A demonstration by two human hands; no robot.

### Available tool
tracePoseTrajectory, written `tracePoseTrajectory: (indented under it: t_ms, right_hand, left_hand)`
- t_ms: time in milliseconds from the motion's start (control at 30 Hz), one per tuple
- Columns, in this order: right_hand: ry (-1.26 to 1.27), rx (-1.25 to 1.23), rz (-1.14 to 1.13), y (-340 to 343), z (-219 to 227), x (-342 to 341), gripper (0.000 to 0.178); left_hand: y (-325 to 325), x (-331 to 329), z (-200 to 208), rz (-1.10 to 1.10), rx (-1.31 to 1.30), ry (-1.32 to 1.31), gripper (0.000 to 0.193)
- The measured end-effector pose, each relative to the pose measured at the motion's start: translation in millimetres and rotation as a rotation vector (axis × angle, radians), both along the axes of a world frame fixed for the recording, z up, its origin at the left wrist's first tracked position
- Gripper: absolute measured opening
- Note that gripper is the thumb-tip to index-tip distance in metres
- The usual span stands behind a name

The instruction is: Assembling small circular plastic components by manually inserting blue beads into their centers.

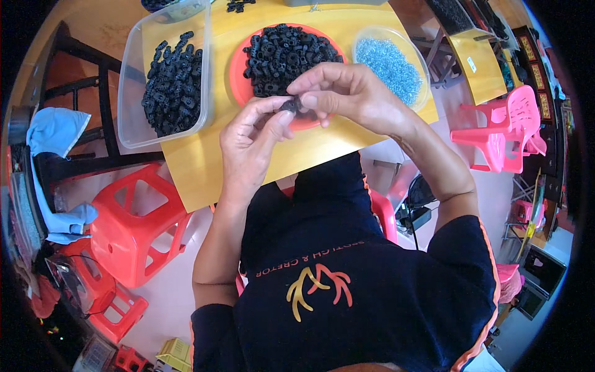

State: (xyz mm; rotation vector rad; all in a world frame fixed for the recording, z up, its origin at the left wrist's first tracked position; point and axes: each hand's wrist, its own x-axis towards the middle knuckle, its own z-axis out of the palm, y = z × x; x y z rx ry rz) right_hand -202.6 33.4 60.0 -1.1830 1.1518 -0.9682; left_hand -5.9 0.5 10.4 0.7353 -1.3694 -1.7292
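Both my hands meet over the near edge of a round red tray (237,93). Between thumb and fingers, my left hand (253,127) grips a small black plastic part (289,106). From the other side my right hand (347,96) pinches close against that part; what its fingertips hold, if anything, is too small and blurred to make out. A heap of similar black parts (288,53) fills the red tray behind my fingers. To the right, a clear round tub (424,93) holds many small shiny pale-blue pieces (390,68).
A clear rectangular bin (130,118) with black parts (173,93) stands at the left of the yellow table (192,167). Red stools (133,217) are on the floor at left, a pink chair (505,127) at right. A light-blue cloth (59,133) hangs at far left.
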Motion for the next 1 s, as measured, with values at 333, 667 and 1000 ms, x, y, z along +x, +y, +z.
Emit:
tracePoseTrajectory:
  t_ms: [333, 667, 1000]
  right_hand:
    - [0.086, -0.016, -0.019, 6.1, 5.6, 5.6, 0.012]
    - [0.036, -0.001, -0.060, 9.3, 8.6, 11.5, 0.011]
    - [0.425, -0.176, -0.069, 23.4, 15.0, 18.6, 0.014]
  left_hand:
    - [1.4, 2.6, 1.0, -0.053, 0.000, 0.013, 0.016]
    - [2.8, 1.7, 5.8, -0.034, -0.057, 0.014, 0.014]
    - [4.6, 4.5, 13.3, 0.040, -0.387, -0.129, 0.014]
